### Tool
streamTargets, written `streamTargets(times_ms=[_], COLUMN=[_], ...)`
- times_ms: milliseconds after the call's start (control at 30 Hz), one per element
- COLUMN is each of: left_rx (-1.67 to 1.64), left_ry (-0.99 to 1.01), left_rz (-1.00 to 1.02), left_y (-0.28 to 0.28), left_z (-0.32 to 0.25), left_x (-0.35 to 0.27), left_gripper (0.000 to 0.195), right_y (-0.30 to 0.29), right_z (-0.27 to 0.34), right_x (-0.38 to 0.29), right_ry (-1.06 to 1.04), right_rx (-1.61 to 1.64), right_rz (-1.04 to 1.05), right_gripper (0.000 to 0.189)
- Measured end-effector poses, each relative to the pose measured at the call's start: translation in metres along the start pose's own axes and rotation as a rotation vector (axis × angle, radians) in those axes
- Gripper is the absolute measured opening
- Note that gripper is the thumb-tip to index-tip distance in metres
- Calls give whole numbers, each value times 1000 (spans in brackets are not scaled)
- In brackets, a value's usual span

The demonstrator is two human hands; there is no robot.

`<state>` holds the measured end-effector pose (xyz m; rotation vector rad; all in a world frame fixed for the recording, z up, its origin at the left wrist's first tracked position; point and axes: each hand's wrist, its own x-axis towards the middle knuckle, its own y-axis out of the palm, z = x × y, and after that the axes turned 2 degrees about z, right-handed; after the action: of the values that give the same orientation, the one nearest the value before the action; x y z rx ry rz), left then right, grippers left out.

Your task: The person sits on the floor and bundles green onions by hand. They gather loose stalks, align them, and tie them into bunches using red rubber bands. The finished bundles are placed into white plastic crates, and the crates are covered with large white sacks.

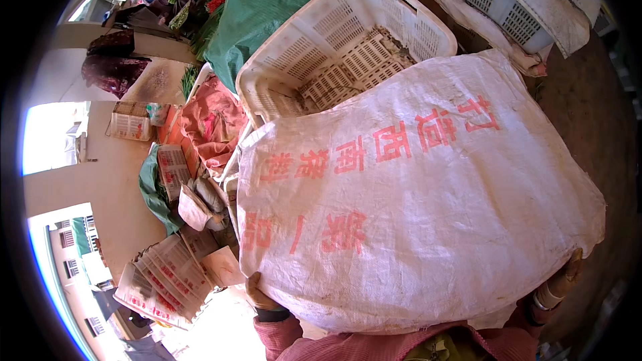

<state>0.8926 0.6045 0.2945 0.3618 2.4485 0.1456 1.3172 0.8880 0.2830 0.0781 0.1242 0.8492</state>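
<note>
A large white woven plastic sack (426, 200), printed with red writing, is spread out in front of me. My left hand (260, 293) grips its near left corner, the thumb on top and the other fingers hidden beneath. At the near right edge my right hand (571, 273) pinches the sack, its fingers partly covered. The sack's far edge lies over the near side of a white plastic crate (351, 25). The crate has slotted walls, and bits of dirt and plant debris lie on its slotted floor.
A green woven sheet (266, 5) adjoins the crate's far left side. Red cloth (215, 120) covers another crate. Several stacked crates (165, 281) stand at left near the bright doorway. A white-grey crate (501, 5) with a sack over it stands at far right.
</note>
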Motion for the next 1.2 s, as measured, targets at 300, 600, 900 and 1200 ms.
streamTargets(times_ms=[300,600,900,1200], left_rx=[172,-297,-515,-311], left_ry=[-149,-224,-287,-251], left_rz=[-147,155,28,-161], left_y=[-49,-110,-56,-32], left_z=[-3,2,84,187], left_x=[-225,-280,-134,85], left_gripper=[65,52,32,25], right_y=[-132,-114,69,173], right_z=[203,225,-18,-224], right_x=[7,51,166,177], right_ry=[265,-137,-155,32], right_rx=[79,-112,-626,-619], right_rz=[438,551,899,1066], right_gripper=[52,25,21,16])
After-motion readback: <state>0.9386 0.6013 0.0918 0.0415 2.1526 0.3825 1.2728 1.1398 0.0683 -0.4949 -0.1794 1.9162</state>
